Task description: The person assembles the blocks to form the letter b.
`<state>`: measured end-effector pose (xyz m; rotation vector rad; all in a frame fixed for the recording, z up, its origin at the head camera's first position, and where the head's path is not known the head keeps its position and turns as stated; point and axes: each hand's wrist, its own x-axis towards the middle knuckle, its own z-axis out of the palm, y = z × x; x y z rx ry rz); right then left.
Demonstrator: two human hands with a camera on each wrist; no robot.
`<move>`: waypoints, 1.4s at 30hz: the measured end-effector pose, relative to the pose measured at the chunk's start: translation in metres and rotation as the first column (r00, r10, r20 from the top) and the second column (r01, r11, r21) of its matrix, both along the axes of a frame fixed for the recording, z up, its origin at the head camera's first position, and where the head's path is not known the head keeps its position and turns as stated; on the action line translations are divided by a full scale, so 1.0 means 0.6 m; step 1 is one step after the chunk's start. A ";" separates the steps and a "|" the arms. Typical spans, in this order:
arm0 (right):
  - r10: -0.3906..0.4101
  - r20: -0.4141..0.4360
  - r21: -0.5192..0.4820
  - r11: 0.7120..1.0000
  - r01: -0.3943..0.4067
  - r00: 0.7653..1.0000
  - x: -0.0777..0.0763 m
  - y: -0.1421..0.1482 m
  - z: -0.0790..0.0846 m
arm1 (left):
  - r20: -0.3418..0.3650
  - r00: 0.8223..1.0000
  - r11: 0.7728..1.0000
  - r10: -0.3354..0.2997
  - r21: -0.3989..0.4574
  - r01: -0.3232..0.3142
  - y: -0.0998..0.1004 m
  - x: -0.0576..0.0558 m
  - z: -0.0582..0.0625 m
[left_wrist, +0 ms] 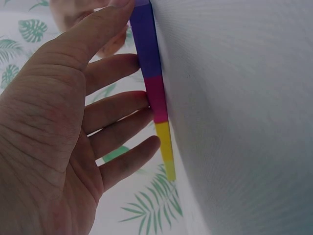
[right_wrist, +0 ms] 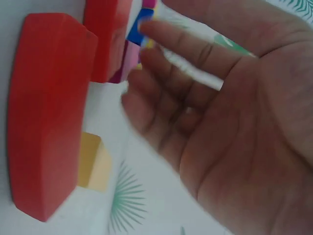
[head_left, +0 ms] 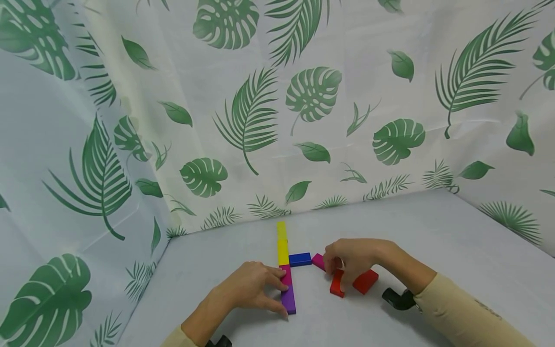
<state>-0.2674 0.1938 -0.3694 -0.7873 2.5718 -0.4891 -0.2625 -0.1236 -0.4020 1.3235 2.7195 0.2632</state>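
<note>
Several blocks lie end to end in a line: a far yellow block (head_left: pixel 282 231), a nearer yellow block (head_left: pixel 283 252), a magenta block (head_left: pixel 286 275) and a purple block (head_left: pixel 288 300). My left hand (head_left: pixel 250 288) rests along the line's left side, fingertips at the magenta and purple blocks, thumb by the near end. A blue block (head_left: pixel 300 260) sticks out to the right of the line. Over the loose blocks is my right hand (head_left: pixel 353 258), fingers loosely bent close to a red block (head_left: pixel 336 284). In the right wrist view nothing shows between its fingers.
A second magenta block (head_left: pixel 318 261) lies beyond the blue one. Another red block (head_left: pixel 365 281) sits right of the right hand, with a pale yellow block (right_wrist: pixel 93 161) behind it in the right wrist view. A leaf-patterned curtain (head_left: pixel 347 144) borders the white table (head_left: pixel 416 226).
</note>
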 end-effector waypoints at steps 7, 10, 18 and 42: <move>-0.107 -0.088 0.118 0.986 0.117 0.990 0.007 0.000 0.003 | -0.030 0.999 1.000 -0.024 0.008 0.024 -0.002 0.000 -0.002; -0.112 -0.111 0.153 0.980 0.129 0.987 0.009 -0.003 0.001 | -0.036 0.999 1.000 -0.028 0.011 0.029 -0.002 0.001 -0.003; -0.096 -0.131 0.201 0.972 0.122 0.987 0.008 -0.007 -0.006 | -0.045 0.998 0.999 -0.033 0.006 0.033 -0.002 0.000 -0.003; -0.048 -0.071 0.147 0.987 0.058 0.996 0.007 -0.005 0.002 | -0.039 0.999 1.000 -0.026 0.004 0.026 -0.001 -0.001 -0.004</move>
